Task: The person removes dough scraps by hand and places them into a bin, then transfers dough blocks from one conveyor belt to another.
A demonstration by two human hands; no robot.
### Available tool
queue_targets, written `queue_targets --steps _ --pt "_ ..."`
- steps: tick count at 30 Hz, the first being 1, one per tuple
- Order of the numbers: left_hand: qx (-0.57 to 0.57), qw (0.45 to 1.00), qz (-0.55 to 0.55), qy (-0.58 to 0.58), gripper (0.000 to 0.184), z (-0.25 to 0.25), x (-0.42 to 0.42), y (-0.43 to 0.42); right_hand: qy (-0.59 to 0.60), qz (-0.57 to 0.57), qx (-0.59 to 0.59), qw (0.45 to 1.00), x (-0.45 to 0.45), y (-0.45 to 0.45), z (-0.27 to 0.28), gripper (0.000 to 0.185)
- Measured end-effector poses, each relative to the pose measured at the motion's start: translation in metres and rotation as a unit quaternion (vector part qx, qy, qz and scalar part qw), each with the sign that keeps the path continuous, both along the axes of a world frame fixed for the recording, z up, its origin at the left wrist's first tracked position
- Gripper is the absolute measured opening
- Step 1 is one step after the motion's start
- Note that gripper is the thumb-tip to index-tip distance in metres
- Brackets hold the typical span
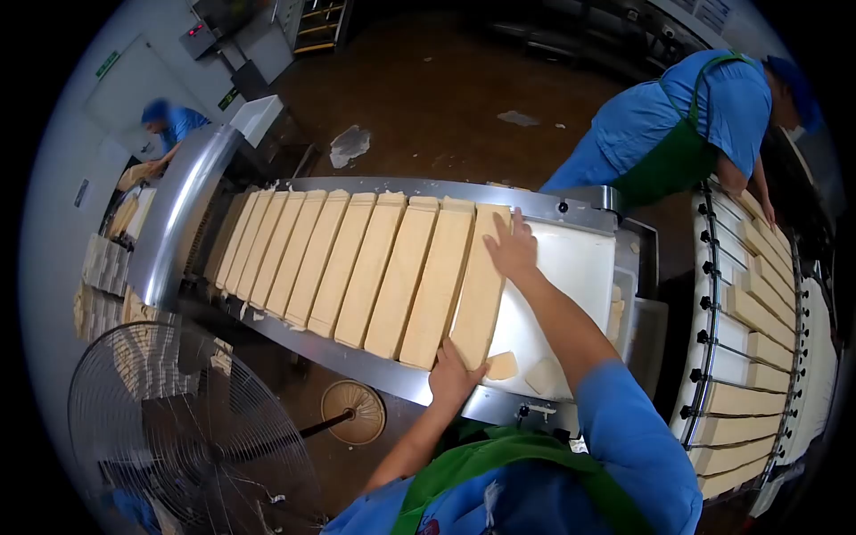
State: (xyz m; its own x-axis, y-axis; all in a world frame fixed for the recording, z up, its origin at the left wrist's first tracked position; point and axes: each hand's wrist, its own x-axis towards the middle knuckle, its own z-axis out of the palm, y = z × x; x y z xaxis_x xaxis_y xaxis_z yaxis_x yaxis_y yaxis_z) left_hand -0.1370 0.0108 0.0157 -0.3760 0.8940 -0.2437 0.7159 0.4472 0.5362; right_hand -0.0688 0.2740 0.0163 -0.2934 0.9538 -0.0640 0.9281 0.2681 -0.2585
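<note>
The front dough slab (pixel 482 290), rightmost in its row, lies crosswise on the white conveyor belt (pixel 575 267), just right of centre in the frame. The neighbouring slabs (pixel 435 281) lie alongside to its left, long sides roughly parallel; this orientation appears to present each end to a metal side rail (pixel 383 367). The two-ended hold probably suits the slab's length, since one hand alone would leave a soft far end unsupported.

Right hand (pixel 514 251): arm extended from the lower right, fingers spread wide, laid on the slab's upper end. Left hand (pixel 453 376): forearm rising from the lower left, fingers and thumb parted around the lower end; whether they pinch it cannot be told. Two loose dough pieces (pixel 502 365) lie on the belt, right of the left hand.
</note>
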Motion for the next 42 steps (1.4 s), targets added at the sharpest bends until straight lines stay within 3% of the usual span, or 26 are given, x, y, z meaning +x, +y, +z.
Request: queue_targets --steps 5,8,11,14,15,17,18,21,23,25,28,33,36,38,42 --pt "-0.006 1.0 -0.021 -0.001 0.1 -0.001 0.0 0.003 -0.049 0.001 -0.026 0.998 -0.031 0.016 0.012 0.065" --pt "-0.03 0.999 -0.02 0.004 0.107 -0.008 0.005 0.002 -0.037 -0.048 -0.103 0.993 -0.021 0.016 0.027 0.067" --pt "0.031 0.999 -0.035 0.0 0.094 -0.016 0.01 0.0 -0.015 -0.175 -0.15 0.973 0.019 0.014 0.047 0.073" --pt "0.018 0.988 -0.133 -0.077 0.088 -0.001 0.013 0.011 0.021 -0.293 -0.153 0.944 0.084 0.01 0.043 0.08" --pt "0.003 0.98 -0.159 -0.12 0.088 0.012 0.02 0.017 -0.005 -0.312 -0.133 0.941 0.101 0.003 0.044 0.086" --pt "-0.04 0.98 -0.183 -0.072 0.089 0.013 0.037 0.026 -0.046 -0.255 -0.078 0.963 0.136 -0.011 0.037 0.094" --pt "-0.038 0.974 -0.212 -0.073 0.089 0.017 0.049 0.032 0.019 -0.293 -0.089 0.952 0.153 -0.018 0.04 0.091" --pt "-0.061 0.983 -0.167 -0.046 0.083 0.022 0.086 0.042 0.161 -0.397 -0.072 0.901 0.207 -0.048 0.048 0.084" --pt "0.114 0.979 -0.159 -0.064 0.076 0.013 0.103 0.043 0.236 -0.458 -0.045 0.856 0.243 -0.066 0.052 0.08" --pt "0.126 0.975 -0.159 -0.09 0.076 0.023 0.136 0.051 0.302 -0.496 0.082 0.81 0.29 -0.089 0.055 0.074" --pt "0.192 0.954 -0.216 -0.082 0.073 0.041 0.187 0.064 0.327 -0.54 0.136 0.763 0.364 -0.122 0.097 0.075" --pt "0.304 0.875 -0.338 -0.169 0.073 0.084 0.282 0.092 0.297 -0.601 0.179 0.72 0.494 -0.144 0.108 0.076" --pt "0.302 0.852 -0.383 -0.19 0.071 0.104 0.334 0.108 0.223 -0.644 0.102 0.725 0.566 -0.148 0.111 0.073" --pt "0.306 0.821 -0.436 -0.205 0.07 0.106 0.361 0.123 0.045 -0.613 -0.02 0.788 0.616 -0.145 0.095 0.067" --pt "0.203 0.784 -0.504 -0.3 0.063 0.103 0.401 0.144 0.018 -0.613 0.0 0.79 0.687 -0.138 0.077 0.062"
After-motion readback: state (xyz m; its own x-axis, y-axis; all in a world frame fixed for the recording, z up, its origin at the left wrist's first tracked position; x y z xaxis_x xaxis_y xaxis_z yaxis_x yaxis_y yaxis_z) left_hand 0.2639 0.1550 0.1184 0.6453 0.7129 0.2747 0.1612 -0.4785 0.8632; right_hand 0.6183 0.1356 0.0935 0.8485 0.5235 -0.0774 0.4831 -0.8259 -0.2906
